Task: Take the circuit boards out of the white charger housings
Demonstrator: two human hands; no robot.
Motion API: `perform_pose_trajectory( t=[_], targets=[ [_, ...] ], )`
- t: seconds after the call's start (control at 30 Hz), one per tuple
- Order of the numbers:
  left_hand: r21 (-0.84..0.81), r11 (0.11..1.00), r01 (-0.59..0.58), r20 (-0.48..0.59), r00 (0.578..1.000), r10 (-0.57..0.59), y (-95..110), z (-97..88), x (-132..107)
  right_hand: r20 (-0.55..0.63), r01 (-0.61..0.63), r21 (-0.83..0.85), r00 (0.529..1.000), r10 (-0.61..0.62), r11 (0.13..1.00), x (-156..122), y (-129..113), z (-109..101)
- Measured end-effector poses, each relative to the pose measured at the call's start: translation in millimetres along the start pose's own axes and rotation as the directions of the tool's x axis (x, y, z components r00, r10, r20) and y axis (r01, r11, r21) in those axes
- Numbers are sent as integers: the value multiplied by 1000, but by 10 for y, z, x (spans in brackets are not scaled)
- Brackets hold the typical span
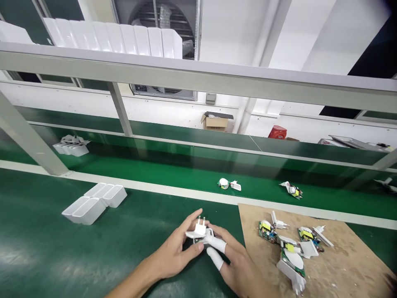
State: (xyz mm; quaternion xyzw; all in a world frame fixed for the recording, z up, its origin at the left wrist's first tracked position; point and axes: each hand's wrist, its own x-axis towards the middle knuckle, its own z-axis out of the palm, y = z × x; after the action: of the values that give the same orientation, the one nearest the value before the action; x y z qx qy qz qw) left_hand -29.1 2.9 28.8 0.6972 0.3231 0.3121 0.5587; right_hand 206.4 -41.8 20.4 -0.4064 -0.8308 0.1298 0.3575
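Observation:
My left hand (173, 252) and my right hand (232, 260) meet over the green bench near its front edge. Together they grip a small white charger plug part (199, 230) with two metal pins pointing up and a circuit board under it. White finger cots cover two fingers of my right hand. Just to the right, several more circuit boards and white plug covers (290, 248) lie on a brown board (341, 256).
Two pairs of white housings (94, 203) lie open side up at the left. On the green conveyor belt (173, 174) behind lie charger parts (228, 184), another part set (292, 190) and a white stack (72, 145). A metal frame bar (198, 80) crosses overhead.

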Motion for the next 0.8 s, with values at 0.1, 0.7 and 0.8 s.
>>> perform_pose_trajectory(
  t=[0.1,0.7,0.8],
  targets=[
    [56,998,-31,-69,997,35,0,-40,-11,-118,130,-54,984,-135,990,36,11,35],
    [411,870,-271,-172,915,366,17,-30,-38,-192,70,53,980,-58,996,70,-101,62],
    [406,868,-285,-173,909,380,18,-22,-52,-127,34,28,991,-31,999,71,-106,57]
  ],
)
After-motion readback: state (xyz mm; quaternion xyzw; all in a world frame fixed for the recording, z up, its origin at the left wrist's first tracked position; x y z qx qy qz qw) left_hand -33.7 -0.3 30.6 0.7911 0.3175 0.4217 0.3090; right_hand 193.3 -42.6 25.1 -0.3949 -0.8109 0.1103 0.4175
